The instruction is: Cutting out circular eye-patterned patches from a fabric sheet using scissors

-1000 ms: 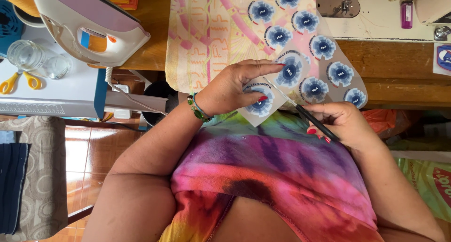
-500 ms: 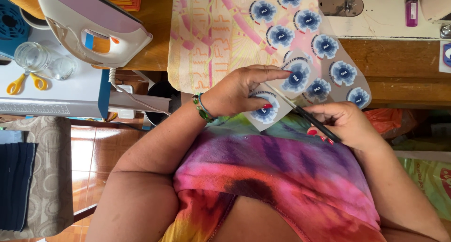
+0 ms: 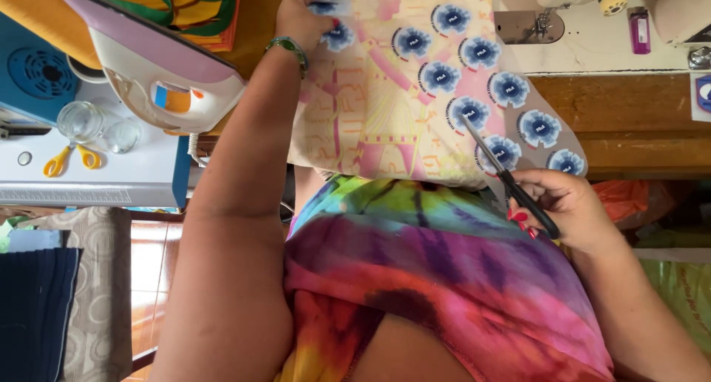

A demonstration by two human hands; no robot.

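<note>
Right hand (image 3: 566,208): closed around the black handles of a pair of scissors (image 3: 507,176), fingers through the loops. The blades lie shut or nearly so, pointing up and left, the tip resting over one blue round patch (image 3: 469,112) on a printed sheet (image 3: 370,108). Whether the tip touches the sheet cannot be told from this angle.

Left hand (image 3: 302,15): stretched to the far edge of the sheet, fingers curled on a blue patch (image 3: 339,35) there. It appears to pinch or press it; the exact grasp is hidden by the knuckles.

Judgement on the work: cutting around these patches would go best with the free hand brought close to the blades, keeping the sheet taut, and with the sheet turned into the scissors rather than the wrist twisted. With the hands this far apart, the sheet between them is slack.

Surface: the sheet, pale with pink markings and rows of blue patches, hangs over the edge of a wooden table (image 3: 629,123). A white sewing machine (image 3: 592,19) stands at the far right. To the left, an iron (image 3: 159,71) rests on a white board, beside a glass jar (image 3: 78,121) and yellow-handled scissors (image 3: 70,160).

Room: tiled floor (image 3: 152,278) and folded cloth at lower left.
</note>
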